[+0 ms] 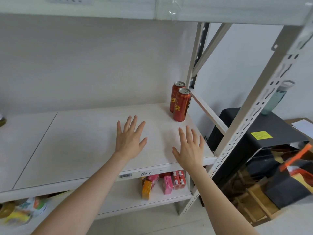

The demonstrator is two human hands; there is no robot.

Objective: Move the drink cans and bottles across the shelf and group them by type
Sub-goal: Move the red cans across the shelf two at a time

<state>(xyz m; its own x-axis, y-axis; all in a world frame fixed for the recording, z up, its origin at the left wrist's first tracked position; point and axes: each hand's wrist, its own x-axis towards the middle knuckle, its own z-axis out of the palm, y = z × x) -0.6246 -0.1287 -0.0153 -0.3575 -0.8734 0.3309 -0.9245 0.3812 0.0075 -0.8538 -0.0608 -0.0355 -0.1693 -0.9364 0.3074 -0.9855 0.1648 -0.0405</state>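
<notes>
Two red drink cans with gold lettering stand upright at the right end of the white shelf (71,146), one can (182,106) in front and the other can (176,94) just behind it, touching. My left hand (129,139) is stretched out over the shelf with its fingers spread and holds nothing. My right hand (189,148) is spread the same way near the shelf's front right corner, below the cans and apart from them. Something dark shows at the far left edge of the shelf (2,120), mostly cut off.
A white metal upright (264,106) and diagonal brace (210,44) frame the shelf's right end. Small pink, red and orange cartons (162,182) stand on the shelf below. A black box (257,138) with a green bottle (275,100) on it sits to the right.
</notes>
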